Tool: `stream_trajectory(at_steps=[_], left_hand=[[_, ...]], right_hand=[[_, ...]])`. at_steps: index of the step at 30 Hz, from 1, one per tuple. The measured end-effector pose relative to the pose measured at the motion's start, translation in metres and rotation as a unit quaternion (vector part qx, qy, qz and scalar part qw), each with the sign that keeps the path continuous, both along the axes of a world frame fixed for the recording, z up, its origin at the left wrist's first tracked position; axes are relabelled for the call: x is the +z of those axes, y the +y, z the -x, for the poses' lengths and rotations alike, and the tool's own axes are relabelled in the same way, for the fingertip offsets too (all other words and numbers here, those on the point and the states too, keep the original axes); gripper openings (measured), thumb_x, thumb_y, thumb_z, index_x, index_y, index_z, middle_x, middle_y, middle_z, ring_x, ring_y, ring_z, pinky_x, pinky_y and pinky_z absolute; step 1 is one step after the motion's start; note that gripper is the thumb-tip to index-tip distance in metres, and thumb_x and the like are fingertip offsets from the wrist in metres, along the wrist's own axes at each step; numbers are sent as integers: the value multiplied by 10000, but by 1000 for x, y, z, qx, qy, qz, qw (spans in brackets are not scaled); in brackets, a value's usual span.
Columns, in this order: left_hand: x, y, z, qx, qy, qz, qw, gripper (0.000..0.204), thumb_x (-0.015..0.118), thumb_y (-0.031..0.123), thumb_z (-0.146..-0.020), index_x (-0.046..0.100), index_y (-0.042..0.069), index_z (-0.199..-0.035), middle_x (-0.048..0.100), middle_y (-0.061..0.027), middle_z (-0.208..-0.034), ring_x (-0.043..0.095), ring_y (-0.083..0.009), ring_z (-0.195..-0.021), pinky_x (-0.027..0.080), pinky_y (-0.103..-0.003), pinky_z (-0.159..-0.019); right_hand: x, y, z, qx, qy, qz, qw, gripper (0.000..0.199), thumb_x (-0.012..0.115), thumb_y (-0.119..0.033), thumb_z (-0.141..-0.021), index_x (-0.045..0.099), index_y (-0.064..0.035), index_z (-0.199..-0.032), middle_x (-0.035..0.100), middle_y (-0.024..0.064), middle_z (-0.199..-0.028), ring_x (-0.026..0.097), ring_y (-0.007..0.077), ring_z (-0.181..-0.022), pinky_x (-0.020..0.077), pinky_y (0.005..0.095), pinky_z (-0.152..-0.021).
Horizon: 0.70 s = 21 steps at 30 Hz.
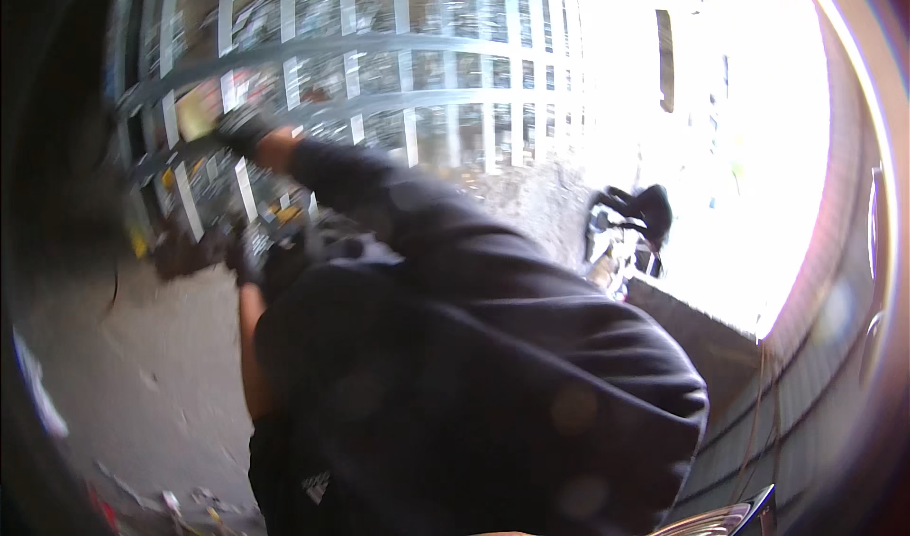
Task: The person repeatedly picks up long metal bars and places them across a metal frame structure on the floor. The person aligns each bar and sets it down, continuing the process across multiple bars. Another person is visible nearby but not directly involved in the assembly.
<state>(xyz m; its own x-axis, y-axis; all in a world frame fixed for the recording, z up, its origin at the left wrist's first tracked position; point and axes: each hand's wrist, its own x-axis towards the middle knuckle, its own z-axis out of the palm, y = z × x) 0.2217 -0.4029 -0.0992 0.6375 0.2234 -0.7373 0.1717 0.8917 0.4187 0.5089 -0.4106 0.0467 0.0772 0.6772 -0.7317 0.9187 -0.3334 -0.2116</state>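
My right hand (pixel 245 128), in a dark glove, reaches out to the far left, up against the bars of a metal slatted cage (pixel 398 48). Just beyond its fingers is a pale yellow, flat-looking piece (pixel 195 111); blur hides whether the fingers grip it. Lower and nearer, my left hand (pixel 248 259), also gloved, is beside a dark brown, shapeless thing (pixel 185 254). Its fingers are smeared by motion, so I cannot see whether it holds that thing. A dark sleeve (pixel 379 190) covers my right arm; my left forearm is bare.
Shiny, clear and coloured scrap (pixel 379 72) lies behind the slats. To the right, a black and white bundle (pixel 630 218) sits by a low wall edge (pixel 697 308) before a glaring opening. Grey floor (pixel 171 365) spreads at left, with small litter (pixel 180 503) near its lower edge.
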Motion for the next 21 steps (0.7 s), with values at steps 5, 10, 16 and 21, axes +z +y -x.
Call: stream_trajectory(at_steps=[5,10,16,21], left_hand=[[53,10,-32,167,122,-179,962,331,618,240,-948,640,34,-1206,638,-30,-1014,580,-157,-828,506,-307,-729],[158,16,-63,29,225,-228,947,210,609,313,-937,669,114,-965,502,41,-748,455,-74,-621,389,-226,-528],[193,-3,-129,-21,124,-211,969,283,561,333,-934,665,150,-1123,564,77,-820,468,-14,-621,325,-184,-500],[188,-31,-153,-80,120,-174,974,303,541,329,-926,650,136,-1132,599,47,-886,500,-29,-695,375,-203,-555]], right_hand=[[-9,55,11,-65,-30,-181,981,273,615,-361,-850,706,-137,-977,691,110,-987,663,251,-938,514,379,-782],[23,18,4,-280,14,-309,909,163,635,-251,-771,727,-125,-819,697,103,-794,691,312,-779,527,434,-640],[42,-71,31,-323,287,-310,847,325,651,-342,-817,709,-54,-957,697,185,-932,672,375,-903,534,456,-761],[23,-98,13,-296,227,-243,896,328,610,-334,-859,711,-29,-922,702,181,-889,683,363,-842,531,437,-716]])
